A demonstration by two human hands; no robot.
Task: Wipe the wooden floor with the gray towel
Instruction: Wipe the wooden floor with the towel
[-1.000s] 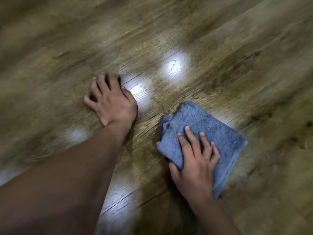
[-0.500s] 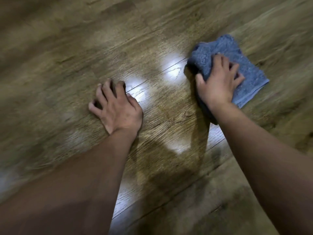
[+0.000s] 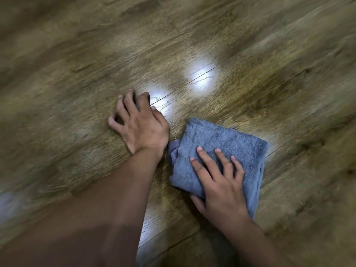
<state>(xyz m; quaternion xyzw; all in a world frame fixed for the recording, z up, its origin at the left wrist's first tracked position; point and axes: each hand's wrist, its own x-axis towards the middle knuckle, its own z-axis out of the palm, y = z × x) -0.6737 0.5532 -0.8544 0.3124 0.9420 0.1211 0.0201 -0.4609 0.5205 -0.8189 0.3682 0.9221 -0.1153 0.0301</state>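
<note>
A folded gray towel lies flat on the wooden floor, right of centre. My right hand presses down on its near half, fingers spread over the cloth and the thumb tucked under the near edge. My left hand is planted on the bare boards just left of the towel, fingers curled and apart, holding nothing. Its wrist almost touches the towel's left corner.
Brown planks run diagonally across the whole view, with bright light reflections beyond the hands. The outer parts of the picture are blurred by motion. Nothing else stands on the floor.
My right hand has dragged the towel from the far right back toward me, beside my left wrist. The left hand has stayed planted in the same spot.
</note>
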